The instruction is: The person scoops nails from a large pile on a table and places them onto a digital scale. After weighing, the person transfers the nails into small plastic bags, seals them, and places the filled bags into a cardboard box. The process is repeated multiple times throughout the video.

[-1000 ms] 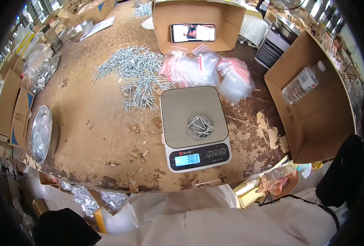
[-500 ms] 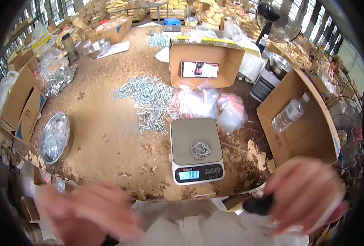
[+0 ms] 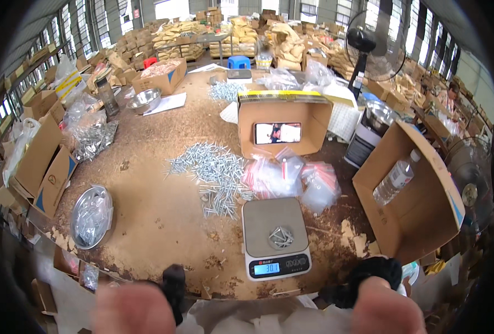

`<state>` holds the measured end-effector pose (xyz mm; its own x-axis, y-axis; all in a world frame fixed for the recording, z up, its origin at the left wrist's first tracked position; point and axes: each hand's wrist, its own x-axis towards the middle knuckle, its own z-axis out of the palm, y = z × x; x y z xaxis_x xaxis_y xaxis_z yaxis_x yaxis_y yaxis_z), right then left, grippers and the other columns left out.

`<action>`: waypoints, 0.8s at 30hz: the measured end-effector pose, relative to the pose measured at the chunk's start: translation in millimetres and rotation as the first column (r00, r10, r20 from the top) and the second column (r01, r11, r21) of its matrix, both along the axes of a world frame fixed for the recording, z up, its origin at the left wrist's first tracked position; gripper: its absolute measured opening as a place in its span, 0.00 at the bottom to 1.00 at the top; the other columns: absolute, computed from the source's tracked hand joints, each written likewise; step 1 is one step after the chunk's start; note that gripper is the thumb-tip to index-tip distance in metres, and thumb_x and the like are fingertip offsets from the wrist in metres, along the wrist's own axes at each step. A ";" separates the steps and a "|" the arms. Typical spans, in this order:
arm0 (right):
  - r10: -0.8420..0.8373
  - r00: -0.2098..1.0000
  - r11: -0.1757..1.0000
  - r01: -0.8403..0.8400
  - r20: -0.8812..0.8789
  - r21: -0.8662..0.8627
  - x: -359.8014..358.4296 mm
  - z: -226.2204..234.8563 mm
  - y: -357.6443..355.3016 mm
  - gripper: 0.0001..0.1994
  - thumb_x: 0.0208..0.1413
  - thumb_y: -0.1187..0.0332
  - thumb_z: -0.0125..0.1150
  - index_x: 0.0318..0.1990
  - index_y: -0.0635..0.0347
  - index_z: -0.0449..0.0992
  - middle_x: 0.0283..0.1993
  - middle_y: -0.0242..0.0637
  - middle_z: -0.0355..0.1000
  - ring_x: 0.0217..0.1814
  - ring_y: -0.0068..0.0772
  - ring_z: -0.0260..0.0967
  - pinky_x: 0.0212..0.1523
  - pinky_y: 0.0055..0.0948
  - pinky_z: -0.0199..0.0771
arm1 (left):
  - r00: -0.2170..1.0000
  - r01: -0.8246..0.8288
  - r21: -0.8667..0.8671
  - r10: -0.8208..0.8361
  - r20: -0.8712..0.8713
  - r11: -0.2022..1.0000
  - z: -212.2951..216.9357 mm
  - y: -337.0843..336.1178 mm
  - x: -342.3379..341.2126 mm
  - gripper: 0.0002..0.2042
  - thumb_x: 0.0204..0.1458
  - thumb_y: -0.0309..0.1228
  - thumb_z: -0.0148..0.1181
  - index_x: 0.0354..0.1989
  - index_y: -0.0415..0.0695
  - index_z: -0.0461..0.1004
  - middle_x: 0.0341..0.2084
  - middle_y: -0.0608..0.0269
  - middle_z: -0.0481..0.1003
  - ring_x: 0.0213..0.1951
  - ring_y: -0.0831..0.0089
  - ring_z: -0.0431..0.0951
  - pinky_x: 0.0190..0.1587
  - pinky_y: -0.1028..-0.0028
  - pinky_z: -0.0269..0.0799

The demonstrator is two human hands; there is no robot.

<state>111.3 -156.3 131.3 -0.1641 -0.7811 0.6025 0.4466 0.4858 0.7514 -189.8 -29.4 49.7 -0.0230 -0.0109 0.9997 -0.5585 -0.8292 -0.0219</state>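
My left hand (image 3: 133, 309) and my right hand (image 3: 386, 309) are blurred, very near the camera at the lower edge, above the table's near rim. A black piece (image 3: 173, 290) sits beside the left hand and a black fuzzy band (image 3: 369, 276) by the right; whether either hand grips them is unclear. Beyond the hands stands a grey digital scale (image 3: 274, 239) with a small heap of screws (image 3: 281, 237) on its platform. Further back lie a big pile of silver screws (image 3: 216, 175) and several clear zip bags (image 3: 288, 178).
An open cardboard box (image 3: 283, 111) holds a lit phone (image 3: 277, 133). A second box (image 3: 425, 206) at the right holds a water bottle (image 3: 396, 178). A metal bowl of bagged parts (image 3: 91, 216) sits at the left edge of the worn round table (image 3: 146, 222). A fan (image 3: 377, 47) stands behind.
The view has tilted upward, showing more of the hall. Both hands came up in front of the camera and now sit lower and wider apart at the bottom edge.
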 end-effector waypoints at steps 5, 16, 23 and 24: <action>-0.277 0.855 0.585 0.511 0.438 -0.630 66.5 -69.7 36.6 0.12 0.45 0.70 0.61 0.40 0.56 0.74 0.44 0.37 0.72 0.45 0.36 0.70 0.45 0.44 0.74 | 0.627 -0.601 -0.359 0.143 -0.766 0.714 -12.0 106.6 129.3 0.14 0.44 0.26 0.65 0.41 0.41 0.76 0.33 0.58 0.75 0.39 0.59 0.74 0.44 0.65 0.70; -0.579 0.684 -0.203 0.406 0.444 -0.891 157.8 -127.4 86.3 0.04 0.43 0.75 0.62 0.30 0.58 0.77 0.26 0.39 0.74 0.27 0.43 0.72 0.30 0.38 0.71 | 0.049 -0.493 0.416 0.502 -0.863 0.764 -77.3 134.6 156.9 0.09 0.40 0.29 0.67 0.32 0.47 0.77 0.34 0.64 0.70 0.45 0.64 0.70 0.50 0.63 0.62; -0.595 0.638 -0.340 0.351 0.489 -0.872 169.4 -134.5 84.0 0.03 0.46 0.73 0.63 0.30 0.59 0.78 0.26 0.40 0.74 0.28 0.45 0.73 0.30 0.38 0.72 | 0.035 -0.577 0.424 0.540 -0.841 0.698 -83.7 140.8 151.7 0.05 0.43 0.27 0.65 0.28 0.47 0.74 0.34 0.66 0.70 0.45 0.62 0.70 0.53 0.62 0.61; -0.590 0.641 -0.354 0.341 0.491 -0.871 171.1 -138.0 84.8 0.03 0.46 0.73 0.63 0.30 0.59 0.78 0.26 0.40 0.74 0.28 0.45 0.73 0.30 0.38 0.72 | 0.043 -0.590 0.422 0.549 -0.835 0.688 -83.2 141.3 149.8 0.05 0.44 0.26 0.64 0.28 0.47 0.74 0.35 0.65 0.71 0.46 0.61 0.70 0.54 0.62 0.61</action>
<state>282.5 -71.5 -6.7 0.0425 0.8104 0.5844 0.9686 0.1099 -0.2228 -40.0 112.0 -33.6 0.8112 0.4543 0.3681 0.4479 -0.8875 0.1083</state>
